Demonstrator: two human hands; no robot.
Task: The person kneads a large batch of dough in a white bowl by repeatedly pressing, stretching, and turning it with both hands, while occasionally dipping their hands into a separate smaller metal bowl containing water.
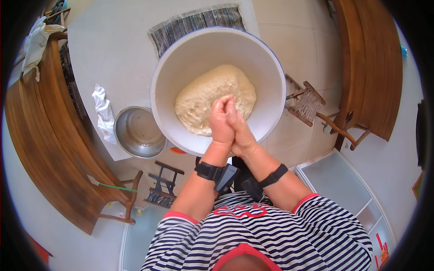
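A large pale lump of dough sits in a deep white basin with a blue rim. Its top is smooth at the far side and rough and pitted nearer me. Above its near right part my left hand and my right hand are pressed palm to palm, fingers closed and pointing away from me. The fingertips overlap the dough from this angle, and I cannot tell whether they touch it. Whatever lies between the palms is hidden. Dark bands circle both wrists.
Left of the basin stands a steel bowl, beside a crumpled white cloth on the white tabletop. Behind the basin lies a striped mat. Wooden benches flank both sides. Small folding stools stand on the floor.
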